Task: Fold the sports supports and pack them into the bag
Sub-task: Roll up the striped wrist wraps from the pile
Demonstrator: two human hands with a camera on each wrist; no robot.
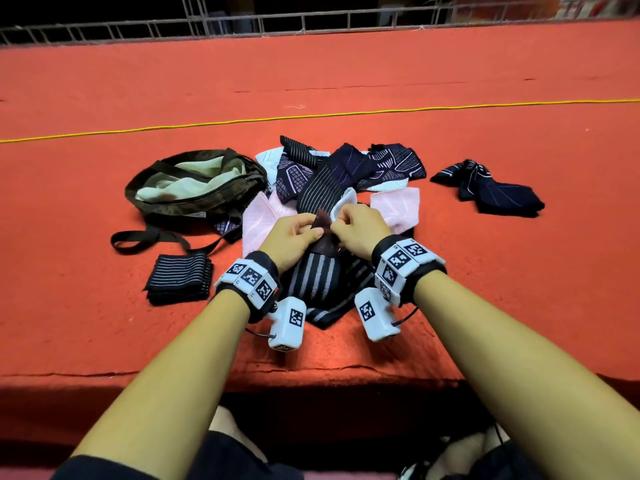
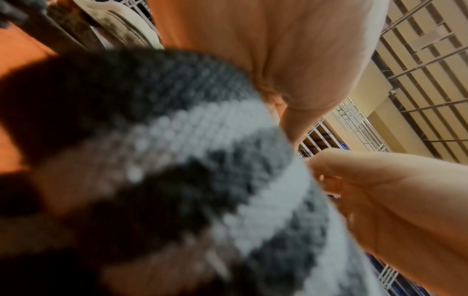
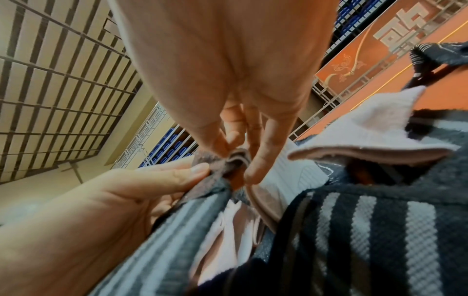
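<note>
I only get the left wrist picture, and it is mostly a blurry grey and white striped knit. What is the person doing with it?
Observer: Both hands work on it. The left hand and the right hand pinch a dark tab at the top end of the grey and white striped knit support.
Operator: Where does it lie?
Observer: On an orange carpeted surface, at the near edge of a pile of pink, white and dark supports.
Operator: Is the bag close?
Observer: Yes, an open olive fabric bag with a pale lining lies to the left of the pile.
Operator: Anything folded yet?
Observer: A dark folded support with thin white stripes lies in front of the bag.
</note>
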